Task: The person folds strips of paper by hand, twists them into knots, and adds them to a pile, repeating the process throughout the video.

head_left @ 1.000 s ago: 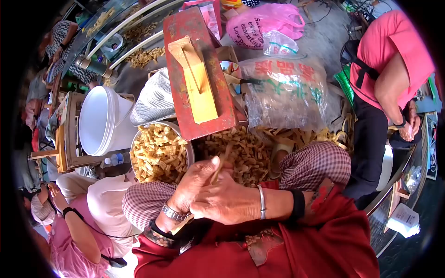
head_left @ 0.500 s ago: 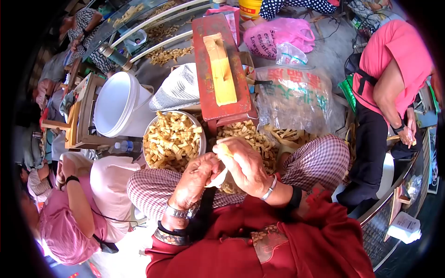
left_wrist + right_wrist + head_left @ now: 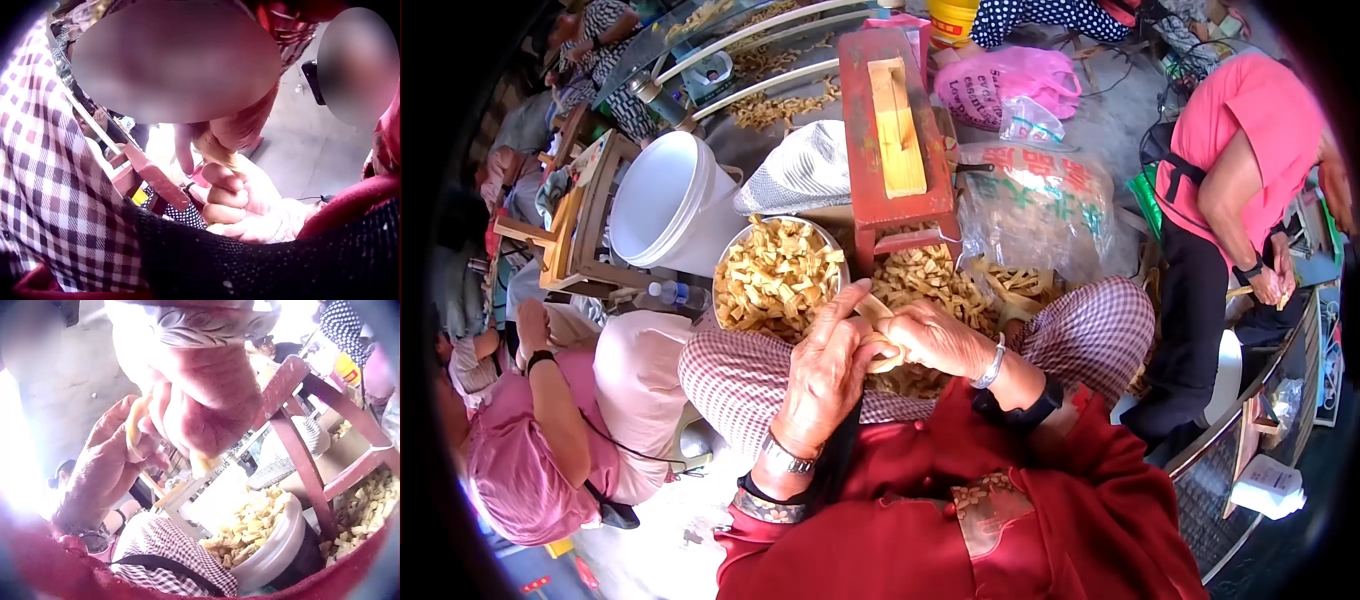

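In front of the lap, both hands hold a pale yellow strip (image 3: pixel 886 352) bent into a loop. My left hand (image 3: pixel 825 372) pinches the looped side, its index finger stretched forward. The right hand (image 3: pixel 938 340) curls round the strip, and a short end of the strip (image 3: pixel 203 464) pokes out below that fist in the right wrist view. Just beyond the hands stands a round tub (image 3: pixel 845 283) heaped with folded yellow pieces (image 3: pixel 775 270). More such pieces (image 3: pixel 925 280) lie beneath a red wooden bench (image 3: pixel 920 212), which carries a yellow wooden block (image 3: pixel 897 130).
A white bucket (image 3: pixel 662 200) and a water bottle (image 3: pixel 678 294) stand left of the tub. Right of the bench lie a clear printed plastic sack (image 3: pixel 1040 210) and a pink bag (image 3: pixel 1010 85). People sit close on the left (image 3: pixel 550 440) and right (image 3: pixel 1240 150).
The hands were crossed close together, then turned with a strip end between them; now they are side by side with the strip looped. The head view has shifted, moving the bench rightward.
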Demonstrator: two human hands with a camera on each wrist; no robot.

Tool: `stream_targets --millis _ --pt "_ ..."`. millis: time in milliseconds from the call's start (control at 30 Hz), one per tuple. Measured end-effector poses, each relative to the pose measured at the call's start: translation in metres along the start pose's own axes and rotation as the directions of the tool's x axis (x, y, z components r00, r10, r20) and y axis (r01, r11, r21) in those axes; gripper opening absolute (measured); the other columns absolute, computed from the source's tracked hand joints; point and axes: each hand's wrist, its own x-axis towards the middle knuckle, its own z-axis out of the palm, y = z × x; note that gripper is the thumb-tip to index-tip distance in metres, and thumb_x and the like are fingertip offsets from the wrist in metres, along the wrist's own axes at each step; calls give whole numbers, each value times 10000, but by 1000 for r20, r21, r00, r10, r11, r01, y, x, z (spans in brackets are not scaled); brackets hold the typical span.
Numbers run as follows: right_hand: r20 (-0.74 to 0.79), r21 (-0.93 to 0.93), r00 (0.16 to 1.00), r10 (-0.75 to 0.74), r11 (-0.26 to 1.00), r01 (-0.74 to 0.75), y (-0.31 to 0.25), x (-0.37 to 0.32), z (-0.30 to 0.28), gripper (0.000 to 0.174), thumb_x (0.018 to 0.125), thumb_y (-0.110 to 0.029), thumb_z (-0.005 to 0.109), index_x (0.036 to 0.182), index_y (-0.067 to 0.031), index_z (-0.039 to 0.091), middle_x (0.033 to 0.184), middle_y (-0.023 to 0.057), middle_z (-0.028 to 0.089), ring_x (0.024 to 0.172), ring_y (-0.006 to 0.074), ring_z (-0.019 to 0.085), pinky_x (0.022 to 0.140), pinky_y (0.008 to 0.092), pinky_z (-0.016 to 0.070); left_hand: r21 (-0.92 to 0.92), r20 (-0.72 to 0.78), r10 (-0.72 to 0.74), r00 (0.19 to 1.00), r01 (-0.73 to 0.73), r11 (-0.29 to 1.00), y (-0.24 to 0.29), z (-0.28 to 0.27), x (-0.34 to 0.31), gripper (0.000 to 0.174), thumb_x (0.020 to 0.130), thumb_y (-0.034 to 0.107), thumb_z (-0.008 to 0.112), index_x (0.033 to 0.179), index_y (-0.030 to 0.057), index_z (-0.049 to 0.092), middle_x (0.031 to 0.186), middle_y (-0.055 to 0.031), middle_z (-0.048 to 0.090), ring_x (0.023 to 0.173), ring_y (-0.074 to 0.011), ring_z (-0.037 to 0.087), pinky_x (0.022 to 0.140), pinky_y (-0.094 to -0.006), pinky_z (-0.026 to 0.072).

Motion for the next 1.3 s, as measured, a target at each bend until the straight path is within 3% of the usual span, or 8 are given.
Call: stream_targets --millis 333,400,433,467,767,900,1000,1300 --pt "307 288 810 499 763 -579 -10 -15 -8 364 705 8 663 1039 -33 525 781 93 600 733 242 605 621 329 481 -99 64 -20 998 26 995 -7 11 -13 135 794 2 625 902 16 544 943 -161 583 820 -368 580 690 -395 482" --pt "95 -49 968 232 972 -228 -11 -17 -5 155 846 -143 600 952 -35 565 760 108 591 737 223 599 626 325 465 -119 28 -43 999 46 992 -9 11 -12 156 784 -1 630 920 -1 553 879 -170 564 777 -393 554 658 -404 466" --pt "-4 414 827 563 754 -511 -20 -11 5 256 927 -274 531 867 -27 562 736 113 572 673 190 584 577 314 447 -148 28 -69 997 72 986 -14 12 -15 148 797 2 635 930 -5 569 880 -161 581 788 -339 596 675 -365 480" --pt "-171 300 886 432 879 -371 -21 -11 10 262 927 -284 543 896 -24 554 735 111 569 656 184 574 569 313 442 -270 18 -197 980 195 943 -14 14 -17 146 806 9 642 936 -4 576 896 -145 595 808 -283 613 693 -336 486" --pt "-272 30 948 166 986 -164 -43 -8 6 231 965 -245 465 1018 -29 528 803 177 583 720 349 600 620 367 452 -942 319 -372 872 336 -19 -9 9 -19 337 877 147 639 1174 -3 581 1068 -55 647 940 -107 604 849 -260 483" --pt "-228 130 935 270 961 -246 -42 -17 2 312 986 -297 425 991 -7 540 767 151 575 677 291 579 611 335 443 -848 354 -390 850 468 249 1 4 -24 397 843 23 647 1229 -2 560 1125 -74 624 1010 -157 577 921 -273 429" --pt "-213 294 896 391 900 -322 -43 -21 6 338 986 -301 434 991 19 545 757 122 579 667 235 579 610 320 442 -565 174 -155 972 228 793 0 8 -21 489 805 3 652 1279 41 537 1103 -79 577 1030 -194 510 916 -301 405" --pt "-293 357 851 435 876 -324 -38 -22 18 219 970 -191 486 1074 1 507 842 76 603 816 138 585 719 281 474 -585 50 -298 953 269 765 3 31 -20 323 947 167 521 1206 -22 560 1129 -153 597 1050 -269 566 908 -335 437"
